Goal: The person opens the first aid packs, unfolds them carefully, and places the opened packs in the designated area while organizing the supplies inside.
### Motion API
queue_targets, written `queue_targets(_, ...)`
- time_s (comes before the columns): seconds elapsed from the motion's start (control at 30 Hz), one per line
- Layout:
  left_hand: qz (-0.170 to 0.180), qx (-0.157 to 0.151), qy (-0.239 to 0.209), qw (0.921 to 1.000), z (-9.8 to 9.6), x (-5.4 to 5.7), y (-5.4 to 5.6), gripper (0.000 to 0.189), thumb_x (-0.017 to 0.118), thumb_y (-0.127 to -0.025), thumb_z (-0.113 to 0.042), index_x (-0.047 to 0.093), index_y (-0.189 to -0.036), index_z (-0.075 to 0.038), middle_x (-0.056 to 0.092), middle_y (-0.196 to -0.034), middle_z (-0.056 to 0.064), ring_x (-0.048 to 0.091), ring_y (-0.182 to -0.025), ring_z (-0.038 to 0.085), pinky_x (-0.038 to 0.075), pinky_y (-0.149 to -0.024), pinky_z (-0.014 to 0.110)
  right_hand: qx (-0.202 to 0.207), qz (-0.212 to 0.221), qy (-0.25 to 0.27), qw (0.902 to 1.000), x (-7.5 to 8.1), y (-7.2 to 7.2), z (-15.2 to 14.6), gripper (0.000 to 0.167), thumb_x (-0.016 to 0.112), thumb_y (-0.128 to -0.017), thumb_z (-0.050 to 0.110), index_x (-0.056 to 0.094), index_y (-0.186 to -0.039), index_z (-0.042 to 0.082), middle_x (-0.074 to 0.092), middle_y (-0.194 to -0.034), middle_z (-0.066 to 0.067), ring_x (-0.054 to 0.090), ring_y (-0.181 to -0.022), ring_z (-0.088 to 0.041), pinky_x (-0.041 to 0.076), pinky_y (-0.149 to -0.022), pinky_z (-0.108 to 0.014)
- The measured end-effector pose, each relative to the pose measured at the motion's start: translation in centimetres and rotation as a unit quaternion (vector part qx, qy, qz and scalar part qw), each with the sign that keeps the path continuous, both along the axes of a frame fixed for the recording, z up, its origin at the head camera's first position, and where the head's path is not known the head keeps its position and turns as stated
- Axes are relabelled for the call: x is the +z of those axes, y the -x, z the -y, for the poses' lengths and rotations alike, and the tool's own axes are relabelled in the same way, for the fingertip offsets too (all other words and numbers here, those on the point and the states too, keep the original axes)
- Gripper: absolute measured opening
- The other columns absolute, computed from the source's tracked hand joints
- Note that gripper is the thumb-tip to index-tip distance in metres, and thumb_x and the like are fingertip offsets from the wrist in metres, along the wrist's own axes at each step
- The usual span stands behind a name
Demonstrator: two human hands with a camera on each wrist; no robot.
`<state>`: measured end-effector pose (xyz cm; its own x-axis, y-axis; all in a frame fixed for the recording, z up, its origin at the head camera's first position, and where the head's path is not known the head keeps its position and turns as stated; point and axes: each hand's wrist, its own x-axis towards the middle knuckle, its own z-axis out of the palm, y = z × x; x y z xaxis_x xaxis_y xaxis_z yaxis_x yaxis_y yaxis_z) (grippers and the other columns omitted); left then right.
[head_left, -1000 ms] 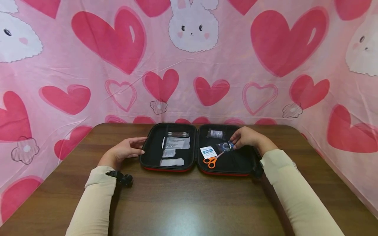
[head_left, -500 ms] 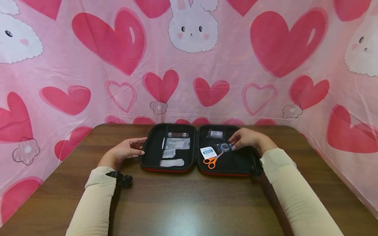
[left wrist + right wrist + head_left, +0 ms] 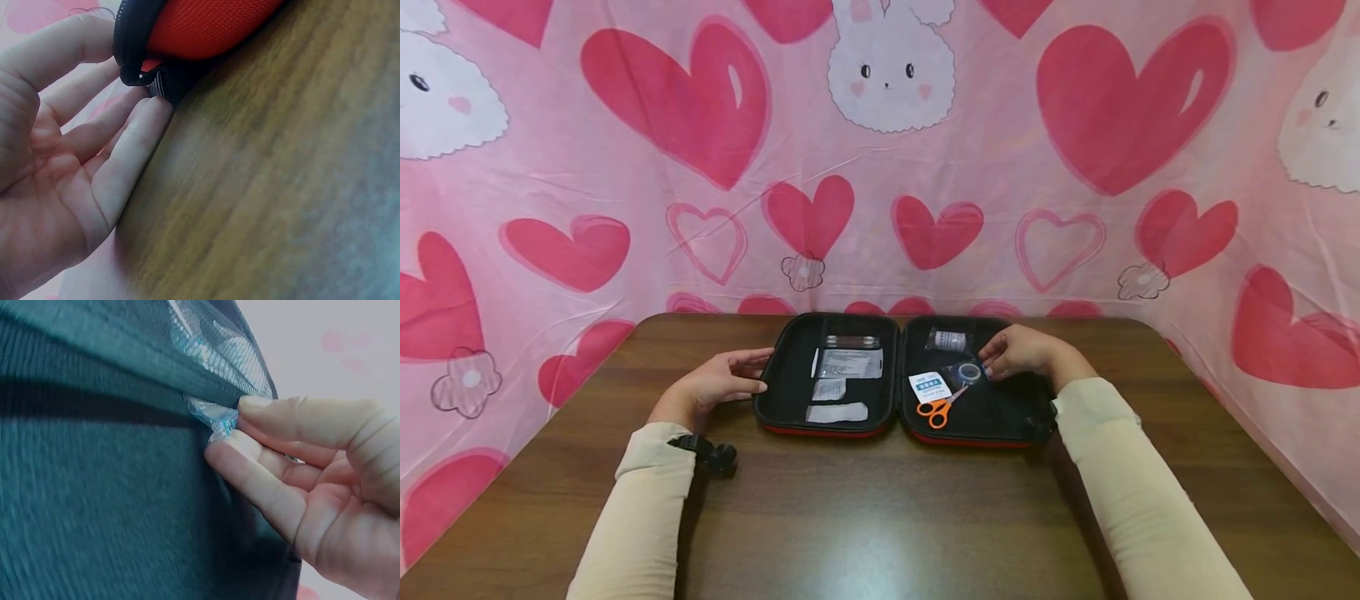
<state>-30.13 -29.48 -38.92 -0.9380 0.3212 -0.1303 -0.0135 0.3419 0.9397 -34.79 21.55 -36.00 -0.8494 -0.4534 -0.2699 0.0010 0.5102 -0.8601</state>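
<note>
An unzipped black-lined case (image 3: 782, 400) with a red outside lies flat on the table. The left hand (image 3: 718, 382) rests against its left rim. In the left wrist view, nearly straight fingertips (image 3: 153, 115) touch the zipper edge. Over the right half, the right hand (image 3: 1018, 354) pinches the end of a clear plastic packet (image 3: 219, 422) beside the mesh pocket's edge band (image 3: 144, 359); the thumb lies along that band. A roll of tape (image 3: 971, 372) shows in the packet. Nearby are orange-handled scissors (image 3: 937, 414), a white-and-blue sachet (image 3: 929, 387) and a wrapped white roll (image 3: 950, 341).
The left half holds a clear-and-white packet (image 3: 852, 364), thin tubes (image 3: 852, 342), a small white packet (image 3: 830, 389) and a long white strip (image 3: 838, 412). The brown wooden table (image 3: 865, 508) meets a pink heart-print cloth (image 3: 880, 250) at the back.
The right hand shifts slightly and its forearm moves a little left. The tape roll slides slightly left, and less of the packet's blue shows. The left hand stays in place.
</note>
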Motion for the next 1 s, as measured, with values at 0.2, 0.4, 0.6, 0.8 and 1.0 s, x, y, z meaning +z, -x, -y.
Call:
queue_targets(0.2,0.005,0.003,-0.002,1.0000,0.02,0.10,0.01,0.075,0.074,-0.084,-0.006,0.037,-0.149,-0.003,0.043,-0.144,0.026,0.056,-0.113,0.025,0.052,-0.091,0.036,-0.029,0.024,0.021,0.9991,-0.43,0.11,0.12,0.038,0.063,-0.087,-0.010,0.050,-0.121,-0.021,0.061,-0.099,-0.017,0.065,-0.080,-0.019,0.057,-0.082,-0.039)
queue_targets(0.4,0.003,0.004,0.005,1.0000,-0.02,0.13,-0.05,0.075,0.074,-0.085,-0.008,0.037,-0.149,-0.004,0.043,-0.144,0.026,0.055,-0.115,0.026,0.053,-0.091,0.035,-0.040,0.033,0.029,0.9982,-0.71,0.23,0.19,0.038,0.063,-0.088,-0.009,0.049,-0.122,-0.020,0.060,-0.102,-0.018,0.065,-0.082,-0.020,0.056,-0.084,-0.040)
queue_targets(0.6,-0.002,0.000,0.005,1.0000,-0.10,0.19,-0.17,0.074,0.073,-0.085,-0.006,0.036,-0.149,-0.002,0.042,-0.144,0.027,0.053,-0.116,0.028,0.053,-0.090,0.034,-0.026,0.037,0.040,0.9982,-0.73,0.11,0.33,0.038,0.059,-0.090,-0.009,0.045,-0.124,-0.022,0.061,-0.099,-0.017,0.066,-0.082,-0.021,0.055,-0.086,-0.041)
queue_targets(0.8,-0.003,-0.004,0.005,1.0000,-0.14,0.17,-0.15,0.074,0.074,-0.085,-0.007,0.036,-0.149,-0.002,0.042,-0.144,0.027,0.052,-0.116,0.029,0.053,-0.090,0.034,-0.026,0.019,0.021,0.9993,-0.56,-0.08,0.19,0.040,0.059,-0.088,-0.010,0.046,-0.124,-0.023,0.060,-0.098,-0.017,0.066,-0.080,-0.020,0.056,-0.085,-0.040)
queue_targets(1.0,0.001,0.005,0.008,1.0000,-0.04,0.09,-0.03,0.074,0.074,-0.085,-0.007,0.038,-0.149,-0.004,0.043,-0.145,0.025,0.052,-0.116,0.029,0.053,-0.091,0.034,-0.021,-0.006,-0.010,0.9997,0.18,-0.40,-0.04,0.040,0.063,-0.086,-0.008,0.050,-0.122,-0.021,0.063,-0.094,-0.015,0.065,-0.077,-0.019,0.057,-0.080,-0.038)
